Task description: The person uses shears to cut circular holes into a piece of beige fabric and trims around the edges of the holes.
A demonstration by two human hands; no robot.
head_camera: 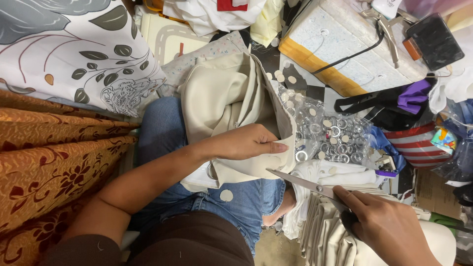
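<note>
My left hand (246, 143) grips a fold of beige fabric (221, 98) that lies over my lap in blue jeans (162, 128). The thumb presses the cloth's edge near its right side. My right hand (384, 226) holds a pair of metal scissors (303, 183), whose blades point left and touch the lower edge of the beige fabric just under my left thumb. A small round cut-out of cloth (226, 195) lies on my jeans below the fabric.
A clear bag of metal eyelet rings (335, 135) and loose fabric circles sits right of the cloth. Folded pale fabric (325, 231) is stacked under my right hand. Orange patterned cloth (49, 162) and leaf-print cloth (74, 49) lie left. A foam block (345, 49), pliers (387, 29) and a phone (433, 42) are at top right.
</note>
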